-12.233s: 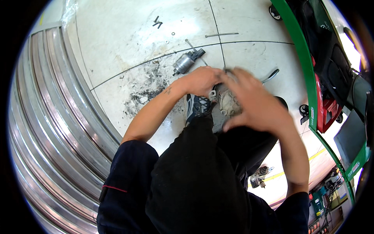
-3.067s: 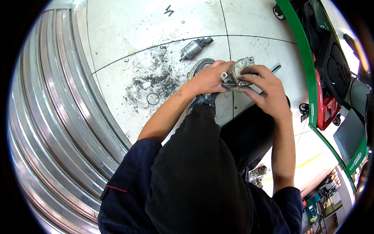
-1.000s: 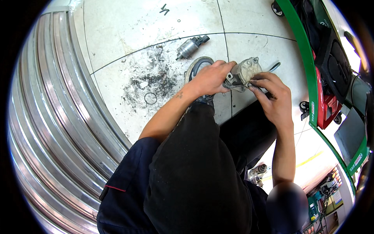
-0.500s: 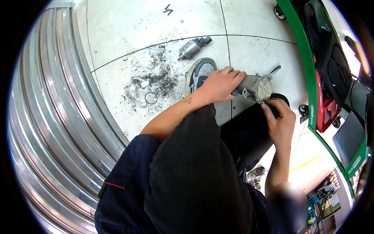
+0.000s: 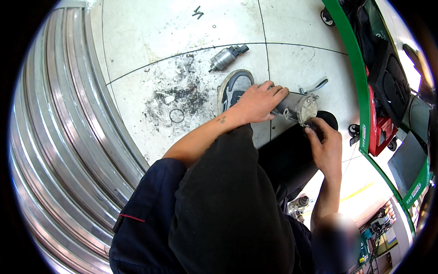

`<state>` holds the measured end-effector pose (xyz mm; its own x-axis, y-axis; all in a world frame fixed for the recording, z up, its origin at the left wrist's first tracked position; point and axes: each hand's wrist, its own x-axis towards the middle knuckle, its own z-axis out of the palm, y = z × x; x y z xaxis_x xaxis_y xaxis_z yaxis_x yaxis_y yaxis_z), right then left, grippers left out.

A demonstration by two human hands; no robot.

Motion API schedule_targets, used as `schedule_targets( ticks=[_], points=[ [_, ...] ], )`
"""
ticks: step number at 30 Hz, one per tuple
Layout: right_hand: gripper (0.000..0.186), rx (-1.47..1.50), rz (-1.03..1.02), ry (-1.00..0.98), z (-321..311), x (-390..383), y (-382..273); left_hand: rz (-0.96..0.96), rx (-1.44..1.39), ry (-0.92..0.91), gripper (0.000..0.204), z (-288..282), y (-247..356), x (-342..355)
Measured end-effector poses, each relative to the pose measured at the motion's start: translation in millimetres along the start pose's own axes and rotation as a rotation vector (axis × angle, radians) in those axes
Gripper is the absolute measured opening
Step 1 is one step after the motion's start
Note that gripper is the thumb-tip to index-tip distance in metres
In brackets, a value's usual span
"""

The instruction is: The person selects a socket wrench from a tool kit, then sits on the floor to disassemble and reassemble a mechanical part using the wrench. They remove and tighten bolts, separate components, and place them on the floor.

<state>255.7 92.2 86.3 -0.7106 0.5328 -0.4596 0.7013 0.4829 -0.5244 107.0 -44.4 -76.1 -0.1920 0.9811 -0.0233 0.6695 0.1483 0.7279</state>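
My left hand [image 5: 259, 103] is wrapped over a dirty grey metal cylinder [image 5: 306, 108] with a flat round end and small lugs on its rim. The cylinder lies tilted, its end facing my right side. At the near edge of that end, my right hand [image 5: 327, 142] pinches with thumb and forefinger. Whatever sits between those fingertips is too small or hidden to make out. Just beyond the cylinder lies a slim metal hand tool [image 5: 316, 86], its head partly behind the rim. My shoe [image 5: 235, 89] shows beside my left hand.
A smaller silver motor-like part [image 5: 226, 58] lies on the tiled floor, with several bolts [image 5: 197, 13] farther off. A thin ring [image 5: 176, 115] rests by dark dirt smears. Ridged metal shutter [image 5: 68, 118] borders the left; a green-framed cart [image 5: 360, 86] on casters stands right.
The cylinder's end has tipped slightly down and toward me, uncovering more of the hand tool behind it. My right hand has shifted a little left and nearer, still pinching at the rim.
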Motion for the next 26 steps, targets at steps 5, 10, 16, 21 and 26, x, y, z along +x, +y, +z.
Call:
schedule_targets(
  ticks=[5,10,16,21,26],
  points=[
    [0.024,0.034,0.011,-0.026,0.2,2.0,-4.3,-0.007,-0.012,0.003,0.084,-2.6,0.3,-1.7],
    [0.023,0.015,-0.077,-0.006,2.3,1.1,-1.3,-0.017,-0.027,0.002,0.084,-2.1,-1.2,-2.9],
    [0.023,-0.063,-0.148,0.030,3.9,1.9,-9.3,-0.017,-0.017,0.040,0.084,0.6,-2.5,-5.0],
    [0.022,-0.065,-0.128,0.016,-0.2,4.1,-9.4,-0.013,-0.008,0.031,0.084,0.5,-3.3,-3.7],
    [0.024,-0.073,-0.153,-0.003,-0.3,5.6,-7.8,-0.023,-0.006,0.004,0.085,-0.2,-2.8,-3.8]
  ],
)
